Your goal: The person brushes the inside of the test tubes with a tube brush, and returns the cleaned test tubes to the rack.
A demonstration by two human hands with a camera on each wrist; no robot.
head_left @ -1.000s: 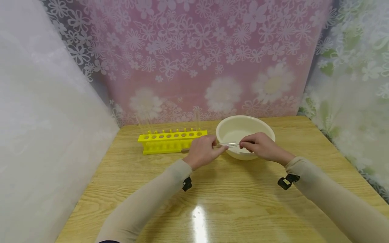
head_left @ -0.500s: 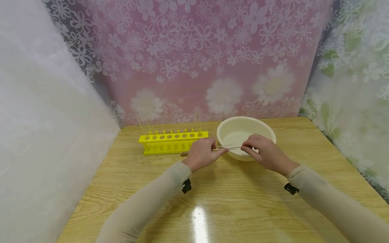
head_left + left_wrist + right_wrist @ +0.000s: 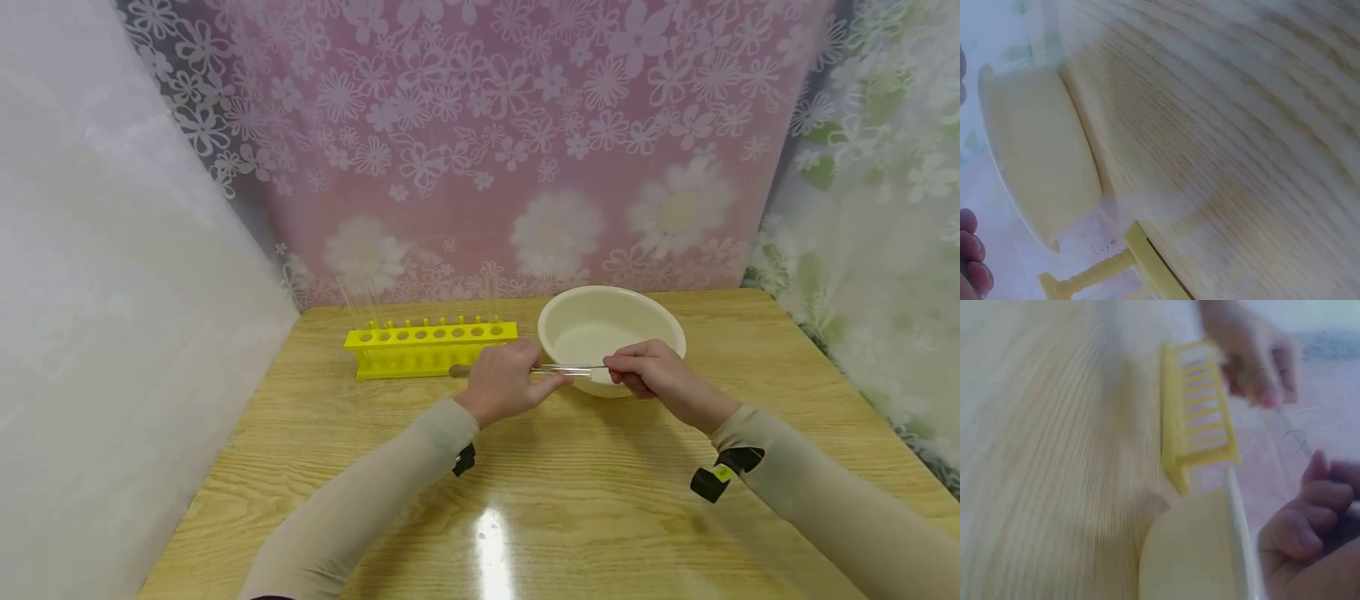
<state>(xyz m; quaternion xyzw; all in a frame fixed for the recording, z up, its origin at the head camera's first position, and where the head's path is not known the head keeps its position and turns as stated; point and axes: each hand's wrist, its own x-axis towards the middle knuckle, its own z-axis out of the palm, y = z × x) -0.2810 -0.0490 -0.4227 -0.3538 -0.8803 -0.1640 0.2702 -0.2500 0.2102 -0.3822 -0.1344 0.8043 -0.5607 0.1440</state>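
My left hand grips a clear glass test tube level above the table. A thin wire handle enters the tube's right end, and my right hand pinches it there. The brownish bristles of a test tube brush show to the left of my left hand, seemingly inside the tube; its middle is hidden by the fingers. Both hands and the blurred tube also appear in the right wrist view. Only some fingertips of the left hand show at the left wrist view's edge.
Behind the left hand stands a yellow test tube rack with several clear tubes upright in it. A cream basin sits behind the right hand. Wood-patterned table; curtains hang at the back and sides.
My right hand has turned at the wrist and shifted slightly right while pinching the wire. Hands and tube tilted a little, then came back near level. Rack and basin stay put.
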